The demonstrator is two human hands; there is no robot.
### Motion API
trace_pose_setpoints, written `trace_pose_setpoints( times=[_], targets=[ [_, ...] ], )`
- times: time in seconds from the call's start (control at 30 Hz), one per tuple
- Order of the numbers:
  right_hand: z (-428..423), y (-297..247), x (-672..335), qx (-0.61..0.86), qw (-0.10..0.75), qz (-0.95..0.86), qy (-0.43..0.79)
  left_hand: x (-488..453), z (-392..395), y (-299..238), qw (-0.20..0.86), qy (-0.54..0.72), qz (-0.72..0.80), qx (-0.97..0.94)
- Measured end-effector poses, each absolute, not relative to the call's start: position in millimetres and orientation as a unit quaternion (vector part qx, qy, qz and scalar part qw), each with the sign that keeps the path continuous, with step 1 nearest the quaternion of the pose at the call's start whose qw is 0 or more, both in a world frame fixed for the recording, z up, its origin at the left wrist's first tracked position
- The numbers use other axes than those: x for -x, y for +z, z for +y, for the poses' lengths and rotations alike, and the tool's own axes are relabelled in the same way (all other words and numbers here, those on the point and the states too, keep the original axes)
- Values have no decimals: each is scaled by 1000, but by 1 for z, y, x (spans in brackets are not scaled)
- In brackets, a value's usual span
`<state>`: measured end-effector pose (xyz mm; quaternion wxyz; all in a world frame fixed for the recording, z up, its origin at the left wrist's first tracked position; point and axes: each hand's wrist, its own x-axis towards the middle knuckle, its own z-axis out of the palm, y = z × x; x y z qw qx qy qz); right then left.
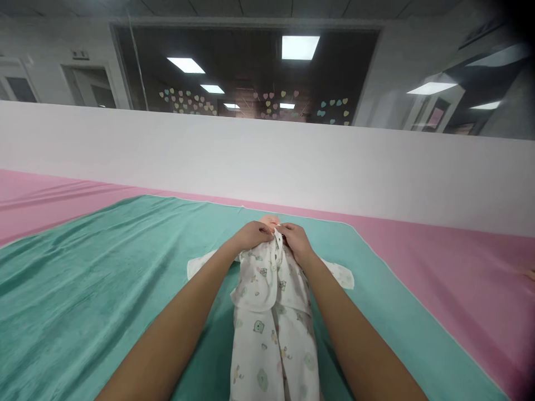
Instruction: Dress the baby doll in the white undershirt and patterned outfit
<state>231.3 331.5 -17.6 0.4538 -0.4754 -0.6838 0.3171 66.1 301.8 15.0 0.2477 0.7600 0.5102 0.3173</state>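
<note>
While close together, left hand (253,236) and right hand (297,240) (forearms (353,320) apart), fingers (286,228) in pinches on the collar (278,239)

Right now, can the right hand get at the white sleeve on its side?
Likely yes: the right hand is at the neckline, but the sleeve end lies uncovered outside the forearm.

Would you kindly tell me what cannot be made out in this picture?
Head view:
Doll's head: features too small.
Patterned top, neck edge: partly hidden by left hand and right hand.
Trousers, lower ends: cut off by bottom edge.
Small object: cut off by right edge.
</note>
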Motion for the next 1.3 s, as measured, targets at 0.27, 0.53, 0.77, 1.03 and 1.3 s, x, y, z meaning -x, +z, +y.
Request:
trace_pose_setpoints(
  times=[0.27,0.53,0.77,1.03,1.3],
  targets=[
    [324,-23,-223,480,504,-662,278,-79,306,7,228,346,521,-746],
    [319,-26,-223,474,539,-633,289,-83,303,6,261,406,552,-680],
    [313,-31,-233,434,560,-617,343,-86,303,6,309,433,551,-643],
    [313,-39,-236,410,585,-591,374,-86,304,3,361,443,520,-635],
    [314,-37,-235,429,561,-621,341,-85,303,5,377,454,517,-620]
  ],
)
